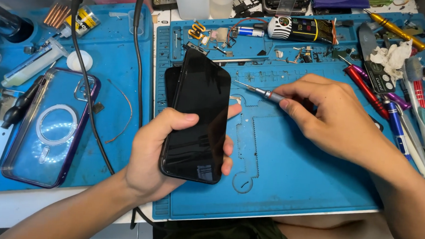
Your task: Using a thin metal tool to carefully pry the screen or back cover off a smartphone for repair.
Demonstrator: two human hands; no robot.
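My left hand [158,150] grips a black smartphone [198,118] with a dark screen, held upright over the blue repair mat [292,177]. Behind the phone lies a second dark panel [171,83], partly hidden. My right hand [331,116] pinches a thin precision screwdriver [260,91] with a silver shaft and red band. Its tip points left, close to the phone's upper right edge; whether it touches is unclear.
A clear phone case with a purple rim [50,125] lies on the left blue mat. Black cables [85,88] run down between the mats. Red and blue screwdrivers [369,89], a crumpled tissue [392,56], tubes, bottles and small parts crowd the back and right.
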